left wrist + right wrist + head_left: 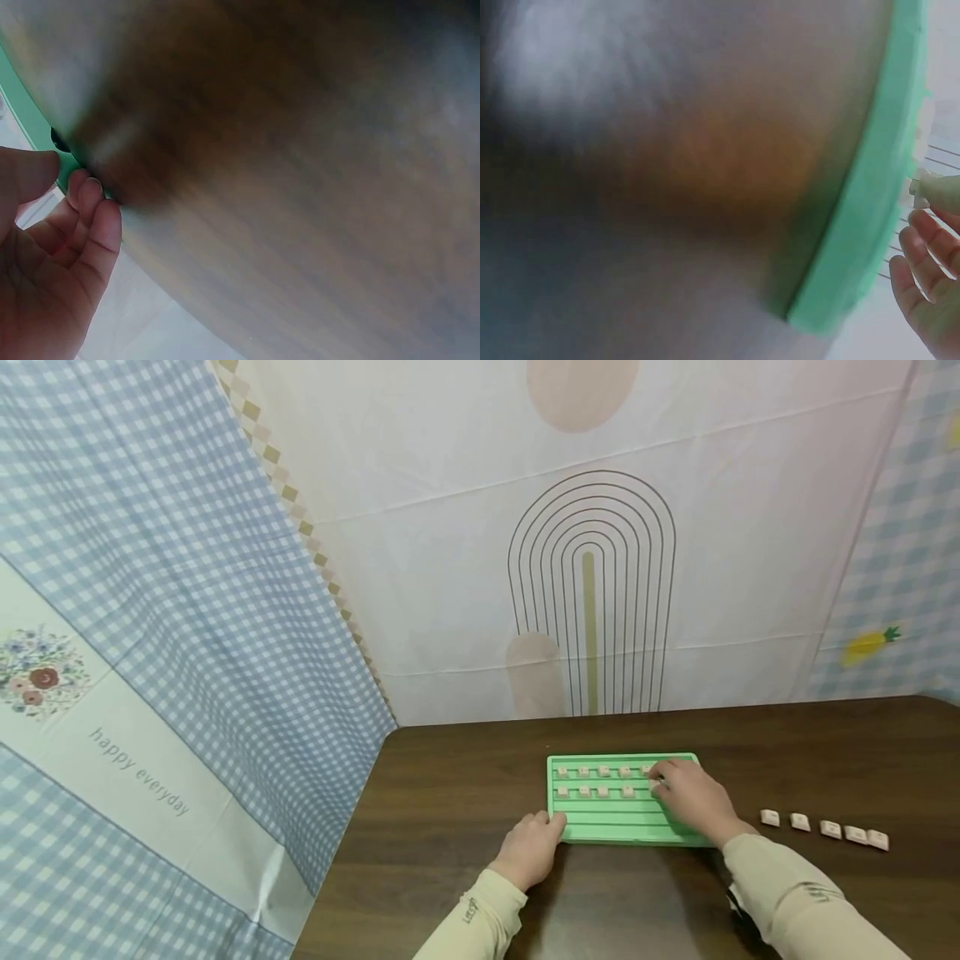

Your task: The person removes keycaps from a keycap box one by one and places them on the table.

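Note:
A light green ridged tray (615, 831) lies on the dark wooden table, with two rows of small white keycaps (603, 792) in its upper part. My left hand (531, 847) grips the tray's near left corner, thumb over the rim and fingers curled at the edge. In the left wrist view that hand (56, 255) pinches the green edge. Over the tray's right side, my right hand (696, 799) pinches a keycap between thumb and index finger at the end of the second row. The right wrist view shows this small keycap (917, 191) at the fingertips, partly hidden.
Several loose keycaps (830, 830) lie in a slanting line to the right of the tray, on the table (450, 785). A patterned cloth (450, 568) hangs behind the table. Blue checked fabric (225, 610) hangs along the left side.

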{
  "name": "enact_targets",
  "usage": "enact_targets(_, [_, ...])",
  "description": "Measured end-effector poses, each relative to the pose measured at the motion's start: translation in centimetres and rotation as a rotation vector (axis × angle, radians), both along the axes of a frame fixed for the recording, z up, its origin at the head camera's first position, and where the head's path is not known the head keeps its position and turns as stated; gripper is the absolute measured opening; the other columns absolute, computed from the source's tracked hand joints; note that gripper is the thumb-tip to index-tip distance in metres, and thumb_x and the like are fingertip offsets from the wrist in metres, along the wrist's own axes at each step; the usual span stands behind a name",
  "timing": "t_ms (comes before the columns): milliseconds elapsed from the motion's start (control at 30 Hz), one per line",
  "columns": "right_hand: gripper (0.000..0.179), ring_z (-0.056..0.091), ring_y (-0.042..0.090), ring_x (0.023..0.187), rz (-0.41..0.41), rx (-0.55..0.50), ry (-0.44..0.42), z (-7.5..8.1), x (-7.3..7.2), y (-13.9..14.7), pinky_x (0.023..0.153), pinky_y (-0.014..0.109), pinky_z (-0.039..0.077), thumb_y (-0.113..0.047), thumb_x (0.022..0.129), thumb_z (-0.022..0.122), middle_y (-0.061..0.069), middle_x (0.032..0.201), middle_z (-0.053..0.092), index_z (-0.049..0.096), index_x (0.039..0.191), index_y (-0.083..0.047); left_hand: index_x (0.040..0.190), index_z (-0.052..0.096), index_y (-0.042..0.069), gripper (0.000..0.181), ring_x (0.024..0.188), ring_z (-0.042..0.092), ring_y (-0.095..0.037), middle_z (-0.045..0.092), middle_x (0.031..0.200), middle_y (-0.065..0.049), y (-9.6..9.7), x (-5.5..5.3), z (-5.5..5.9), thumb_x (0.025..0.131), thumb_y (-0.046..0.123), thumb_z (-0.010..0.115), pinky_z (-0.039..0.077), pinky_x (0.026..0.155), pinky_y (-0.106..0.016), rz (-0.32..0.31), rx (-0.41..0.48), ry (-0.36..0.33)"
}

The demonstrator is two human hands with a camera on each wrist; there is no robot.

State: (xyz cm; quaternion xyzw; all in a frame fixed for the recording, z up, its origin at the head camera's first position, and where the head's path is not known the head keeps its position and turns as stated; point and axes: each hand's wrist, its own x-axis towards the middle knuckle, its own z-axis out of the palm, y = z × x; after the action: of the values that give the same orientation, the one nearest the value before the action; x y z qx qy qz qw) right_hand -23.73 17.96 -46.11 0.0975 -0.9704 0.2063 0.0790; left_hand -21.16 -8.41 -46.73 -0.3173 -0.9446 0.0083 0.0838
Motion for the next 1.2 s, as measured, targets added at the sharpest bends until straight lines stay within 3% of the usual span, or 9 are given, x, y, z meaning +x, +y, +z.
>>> enact_targets(133, [0.021,0.058,0.034,0.092,-0.011,-0.027,0.000,1.4,0.9,1.6,0.067,0.045,0.048,-0.013,0.088,0.060,0.018,0.106,0.061,0.063,0.106,-0.003,0.097,0.049,0.012,0.005,0.065,0.052,-0.018,0.056,0.079,-0.004,0.0,0.0,-0.1,0.093,0.013,0.053,0.042,0.054,-0.024,-0.003,-0.002,-0.007])
enact_targets(267, [0.021,0.058,0.031,0.087,-0.021,0.004,0.016,1.9,2.2,3.9,0.064,0.043,0.047,-0.015,0.088,0.061,0.015,0.101,0.062,0.063,0.105,-0.003,0.098,0.049,0.012,0.007,0.066,0.052,-0.018,0.055,0.080,-0.005,-0.3,0.0,-0.1,0.092,0.013,0.054,0.042,0.055,-0.024,0.005,0.000,-0.024])
enact_targets(533, [0.011,0.058,0.022,0.080,-0.040,0.117,-0.021,0.1,5.6,7.9,0.063,0.038,0.047,-0.017,0.085,0.064,0.003,0.091,0.061,0.064,0.094,-0.011,0.096,0.049,0.012,0.007,0.065,0.053,-0.018,0.055,0.078,-0.004,-0.6,0.0,-0.5,0.094,0.019,0.051,0.043,0.055,-0.026,0.003,0.026,-0.022])
enact_targets(700, [0.012,0.059,0.022,0.078,-0.069,0.173,-0.023,-0.8,7.3,9.6,0.064,0.039,0.047,-0.015,0.081,0.067,0.005,0.091,0.061,0.064,0.092,-0.009,0.094,0.049,0.012,0.007,0.064,0.053,-0.018,0.055,0.077,-0.004,-0.2,-0.1,-0.4,0.094,0.019,0.051,0.043,0.054,-0.026,-0.022,0.049,0.010])
enact_targets(900, [0.012,0.060,0.021,0.076,-0.077,0.190,-0.008,-1.4,7.8,10.2,0.060,0.037,0.048,-0.014,0.080,0.069,0.005,0.090,0.061,0.065,0.090,-0.010,0.093,0.048,0.010,0.008,0.063,0.052,-0.019,0.054,0.076,-0.005,-0.2,-0.1,-0.2,0.094,0.018,0.051,0.042,0.052,-0.027,-0.026,0.060,0.004])
enact_targets(1200, [0.012,0.056,0.016,0.071,-0.100,0.159,-0.056,-1.8,7.7,10.2,0.055,0.033,0.043,-0.015,0.081,0.067,0.004,0.089,0.061,0.064,0.092,-0.011,0.094,0.049,0.011,0.006,0.065,0.052,-0.019,0.055,0.078,-0.005,-0.1,0.0,-0.2,0.093,0.017,0.051,0.043,0.053,-0.027,-0.017,0.053,-0.004])
